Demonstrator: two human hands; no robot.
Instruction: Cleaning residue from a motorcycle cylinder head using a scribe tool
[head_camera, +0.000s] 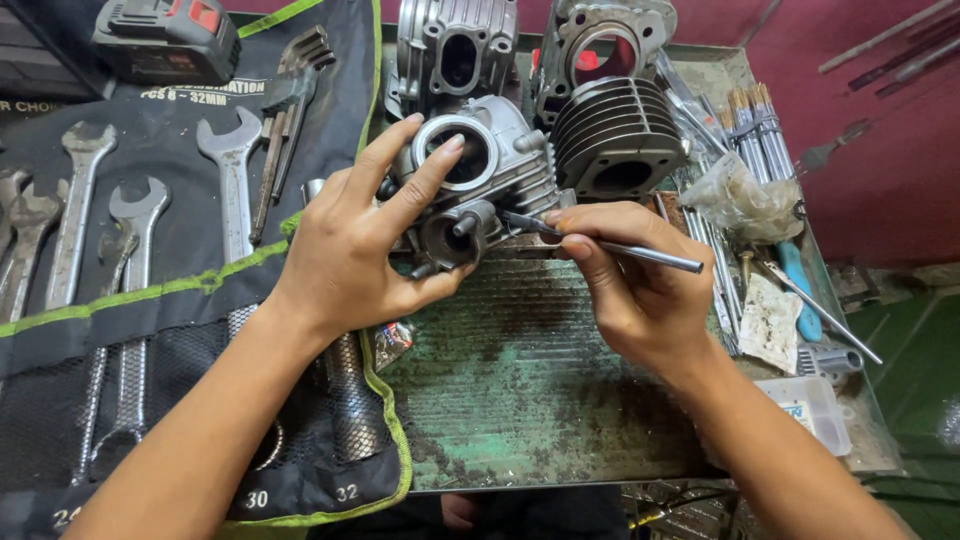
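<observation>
Left hand: your left hand (345, 250) is partly closed around the cylinder head (480, 185), thumb under its lower edge, index and middle fingers stretched over the round port at its top.
Right hand: your right hand (630, 275) is closed in a pen-like pinch on a thin metal pick (610, 245); the shaft runs out toward 3 o'clock and the tip touches the cylinder head at its right side.
Cylinder head: one, grey cast metal, held just above the green metal tray (520, 380), near the tray's 12 o'clock edge and between your two hands.
Other engine parts: three behind it; a finned cylinder (615, 140) at 2 o'clock, touching or nearly touching it, a second head casting (455, 50) at 12 o'clock, and a third casting (605, 35) at 1 o'clock.
Tool roll: one black roll with green trim (200, 280) at 9 o'clock of your left hand, holding at least five open-ended spanners (232, 180) in its mesh pockets.
Battery pack: one, black and red (165, 40), at 10 o'clock on the roll.
Tray contents, 3 o'clock side: a bundle of thin rods (755, 130), a crumpled clear bag (745, 195), a blue-handled tool (800, 290), and one small clear plastic box (815, 410); its contents cannot be made out.
</observation>
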